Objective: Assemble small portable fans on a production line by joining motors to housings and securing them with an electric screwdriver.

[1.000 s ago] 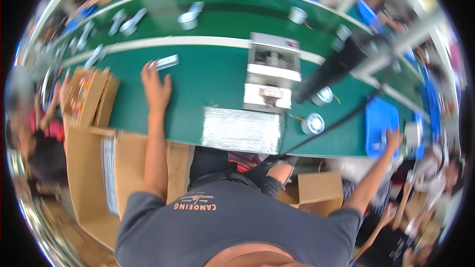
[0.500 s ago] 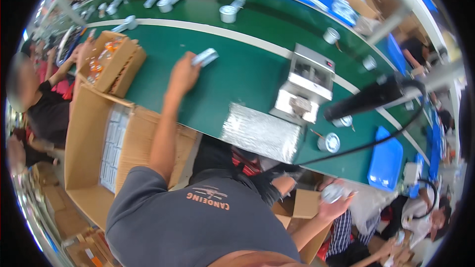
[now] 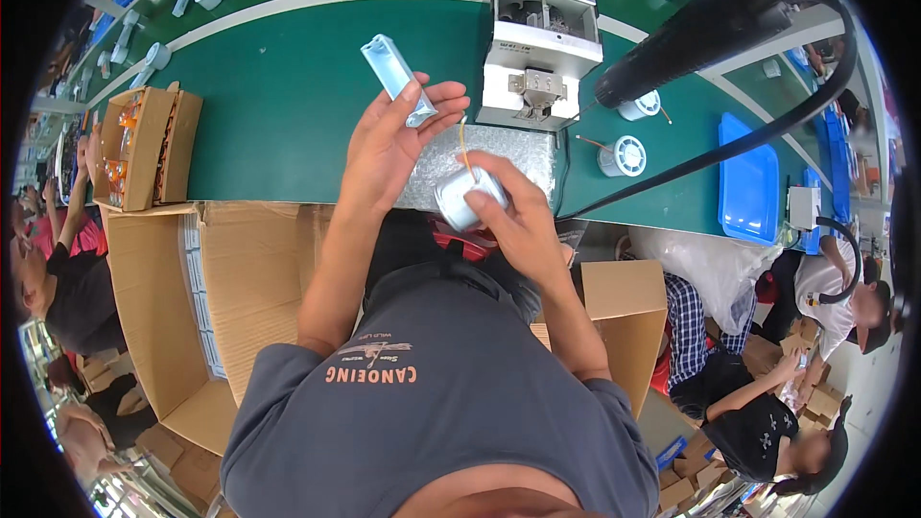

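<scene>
My left hand (image 3: 384, 144) holds a long, hollow light-blue plastic piece (image 3: 391, 72) between thumb and palm, its far end tilted up to the left. In my right hand (image 3: 523, 221) is a round, pale cylindrical part (image 3: 458, 203), gripped by its side. A thin yellow-orange wire (image 3: 466, 149) rises from it toward my left fingertips. Both parts are apart, above the silver foil-like mat (image 3: 422, 187) at the table's near edge. Just beyond my hands stands a metal machine (image 3: 542, 48) with a white front and a small red display.
Round parts with wires (image 3: 624, 156) stand right of the machine, near a blue tray (image 3: 748, 177). A black tube (image 3: 691, 34) and cable overhang the table. An open carton (image 3: 144, 317) is at left, below a smaller box of orange-and-clear pieces (image 3: 158, 149). Co-workers sit on both sides.
My left hand has come back from the far left with the blue piece. My right hand has risen from beside the carton at lower right with the round part, and both now meet in front.
</scene>
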`<control>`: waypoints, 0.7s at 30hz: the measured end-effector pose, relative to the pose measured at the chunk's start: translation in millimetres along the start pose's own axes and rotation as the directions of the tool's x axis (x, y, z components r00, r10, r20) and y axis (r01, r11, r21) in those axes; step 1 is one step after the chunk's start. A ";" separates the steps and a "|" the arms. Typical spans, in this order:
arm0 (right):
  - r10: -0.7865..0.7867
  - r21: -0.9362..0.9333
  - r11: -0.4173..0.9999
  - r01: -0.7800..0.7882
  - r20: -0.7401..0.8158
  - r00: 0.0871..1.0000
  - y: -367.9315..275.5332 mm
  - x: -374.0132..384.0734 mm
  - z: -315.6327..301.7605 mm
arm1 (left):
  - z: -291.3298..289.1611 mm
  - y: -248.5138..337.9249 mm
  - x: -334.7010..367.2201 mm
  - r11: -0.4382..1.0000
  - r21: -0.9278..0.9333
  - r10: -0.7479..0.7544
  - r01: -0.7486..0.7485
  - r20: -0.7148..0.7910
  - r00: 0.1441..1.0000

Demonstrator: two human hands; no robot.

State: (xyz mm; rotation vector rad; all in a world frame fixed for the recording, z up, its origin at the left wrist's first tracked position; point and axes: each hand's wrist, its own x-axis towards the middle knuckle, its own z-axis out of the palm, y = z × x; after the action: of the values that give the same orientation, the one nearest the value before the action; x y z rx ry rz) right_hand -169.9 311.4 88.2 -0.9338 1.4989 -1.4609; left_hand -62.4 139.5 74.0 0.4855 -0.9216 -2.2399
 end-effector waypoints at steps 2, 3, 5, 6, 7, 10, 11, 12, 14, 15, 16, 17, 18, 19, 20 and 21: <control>-0.069 -0.108 0.992 0.072 0.028 0.997 -3.4 10.8 -0.8 | 6.3 -3.2 -0.5 0.999 0.014 0.036 -0.036 -0.022 0.999; -0.130 -0.209 0.967 0.142 0.071 0.989 -3.9 13.3 -0.6 | 6.6 -4.4 -0.8 0.999 0.021 0.048 -0.047 -0.026 0.999; -0.134 -0.222 0.963 0.151 0.090 0.987 -2.0 12.1 1.6 | 7.1 -6.9 -2.4 0.998 0.028 0.058 -0.057 -0.031 0.998; -0.140 -0.235 0.959 0.160 0.101 0.985 -1.0 12.3 3.0 | 7.3 -7.6 -2.2 0.998 0.050 0.046 -0.044 -0.032 0.998; -0.138 -0.236 0.959 0.157 0.096 0.986 2.8 13.7 3.9 | 7.4 -8.6 -1.9 0.997 0.072 0.032 -0.030 -0.031 0.999; -0.269 -0.302 0.910 0.286 0.097 0.958 7.6 16.1 4.8 | 6.1 -10.5 -2.3 0.997 0.080 -0.012 0.014 -0.026 1.000; -0.169 -0.282 0.941 0.184 0.079 0.982 3.3 15.1 4.6 | 5.1 -11.6 -2.1 0.997 0.080 -0.015 0.017 -0.024 1.000; -0.065 -0.263 0.962 0.078 0.061 0.996 -0.2 14.7 4.3 | 4.2 -13.3 -1.3 0.996 0.081 -0.027 0.028 -0.012 1.000; -0.044 -0.193 0.980 0.047 0.023 0.999 10.9 20.7 5.3 | 3.3 -15.5 0.3 0.996 0.079 -0.041 0.041 0.002 0.999; -0.022 -0.118 0.993 0.021 -0.002 1.000 14.7 23.2 5.8 | 3.2 -16.6 -0.1 0.994 0.106 -0.039 0.038 0.002 0.999; -0.021 -0.118 0.993 0.021 0.004 1.000 15.0 24.3 6.1 | 2.6 -17.1 -0.4 0.990 0.135 -0.033 0.033 0.000 0.999; -0.008 -0.119 0.993 0.006 -0.016 1.000 14.5 26.1 7.3 | 1.6 -17.7 -0.6 0.990 0.135 -0.026 0.027 -0.007 1.000; 0.003 -0.114 0.993 -0.006 -0.025 1.000 15.1 27.7 9.0 | 0.4 -19.9 -2.6 0.981 0.193 0.035 -0.033 -0.006 0.999; -0.020 -0.139 0.990 0.018 -0.011 1.000 20.4 29.9 10.0 | -2.9 -18.3 -3.8 0.961 0.258 0.108 -0.103 -0.007 0.994; -0.047 -0.160 0.986 0.047 0.009 0.999 28.5 29.0 6.4 | 0.3 -21.8 -4.8 0.936 0.323 0.141 -0.138 0.013 0.990; -0.062 -0.229 0.972 0.055 -0.023 0.998 32.5 29.7 4.3 | 1.0 -27.3 -3.2 0.922 0.341 0.178 -0.185 0.052 0.983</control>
State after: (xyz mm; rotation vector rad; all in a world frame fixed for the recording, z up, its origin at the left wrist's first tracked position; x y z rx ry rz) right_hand -176.1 284.0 54.0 -1.1056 1.7001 -1.3686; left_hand -72.5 156.7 55.2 0.5100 -1.3247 -1.9246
